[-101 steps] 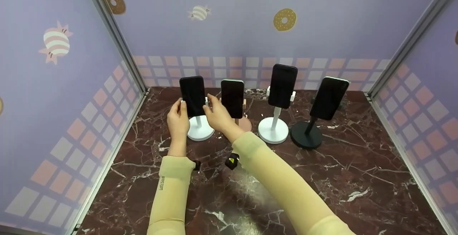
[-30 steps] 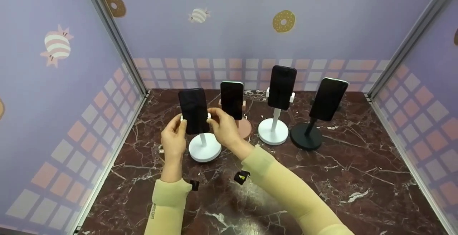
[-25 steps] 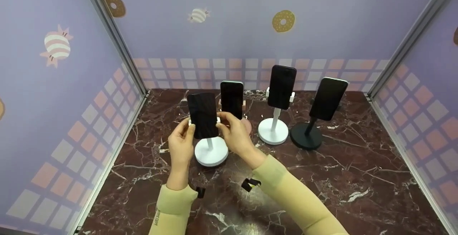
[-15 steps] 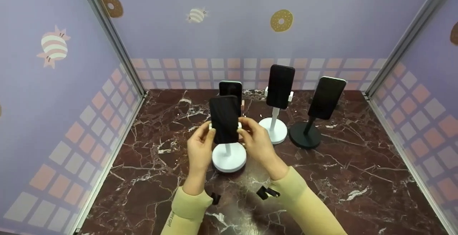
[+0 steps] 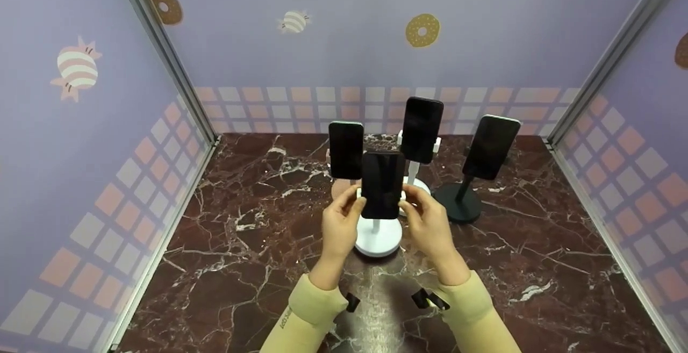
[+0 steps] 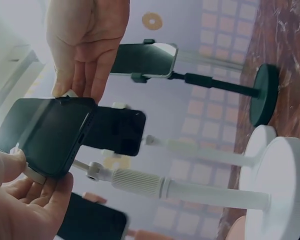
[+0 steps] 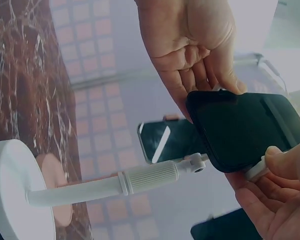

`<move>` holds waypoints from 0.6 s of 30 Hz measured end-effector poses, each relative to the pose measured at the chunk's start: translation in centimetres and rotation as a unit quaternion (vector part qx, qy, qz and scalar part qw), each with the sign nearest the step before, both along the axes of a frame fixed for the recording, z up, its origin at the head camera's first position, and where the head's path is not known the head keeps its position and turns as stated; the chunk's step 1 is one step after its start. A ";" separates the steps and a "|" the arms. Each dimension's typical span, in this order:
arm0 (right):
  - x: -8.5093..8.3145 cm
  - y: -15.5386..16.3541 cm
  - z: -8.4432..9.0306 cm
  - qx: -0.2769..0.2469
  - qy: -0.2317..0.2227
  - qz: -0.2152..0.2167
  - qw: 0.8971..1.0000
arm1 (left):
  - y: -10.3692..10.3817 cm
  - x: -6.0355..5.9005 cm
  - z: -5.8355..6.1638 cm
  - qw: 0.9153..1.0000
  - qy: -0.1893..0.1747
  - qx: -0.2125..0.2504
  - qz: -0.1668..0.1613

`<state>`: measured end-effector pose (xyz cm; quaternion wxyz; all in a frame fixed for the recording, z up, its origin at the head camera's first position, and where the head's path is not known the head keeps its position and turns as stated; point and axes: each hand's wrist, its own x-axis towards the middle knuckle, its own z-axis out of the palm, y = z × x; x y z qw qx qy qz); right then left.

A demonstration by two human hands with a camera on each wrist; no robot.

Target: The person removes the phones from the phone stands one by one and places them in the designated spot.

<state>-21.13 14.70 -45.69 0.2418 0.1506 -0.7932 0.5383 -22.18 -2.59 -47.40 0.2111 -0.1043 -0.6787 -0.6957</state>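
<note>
Both hands pinch the side arms of a white phone stand's clamp, which holds a black smartphone [image 5: 382,186] upright, screen facing the person. My left hand [image 5: 339,229] has thumb in front and fingers behind on the left arm; my right hand [image 5: 431,229] mirrors it on the right arm. Below the phone stands the round white base [image 5: 379,239], in front of the other stands. The left wrist view shows the stand's ribbed collar [image 6: 138,182] and white pole [image 6: 217,193]. In the right wrist view, the phone's dark screen [image 7: 255,130] lies between both hands' thumbs.
Behind are a pink stand with a phone [image 5: 346,150], a taller white stand with a phone [image 5: 422,130], partly hidden by the right hand, and a black stand [image 5: 458,205] with a tilted phone [image 5: 492,147]. Patterned panels enclose the dark marble-look tabletop [image 5: 231,272] on three sides.
Both hands have brought the white stand and its phone from the left end of the row rightward and toward the person, past the pink stand. The other three stands stay put.
</note>
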 end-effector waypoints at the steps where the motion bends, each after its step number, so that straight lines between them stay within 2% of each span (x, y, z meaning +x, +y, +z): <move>1: 0.1 0.2 -0.2 -0.002 -0.001 -0.003 1.000 | 0.2 0.0 -0.2 1.000 0.002 -0.002 -0.003; 8: 0.2 1.2 -1.2 0.009 -0.005 -0.019 1.000 | 1.0 0.0 -1.1 1.000 -0.011 -0.001 -0.016; 18: 0.5 1.9 -1.9 -0.012 -0.022 -0.016 1.000 | 1.3 0.4 -1.1 0.999 -0.030 -0.006 -0.034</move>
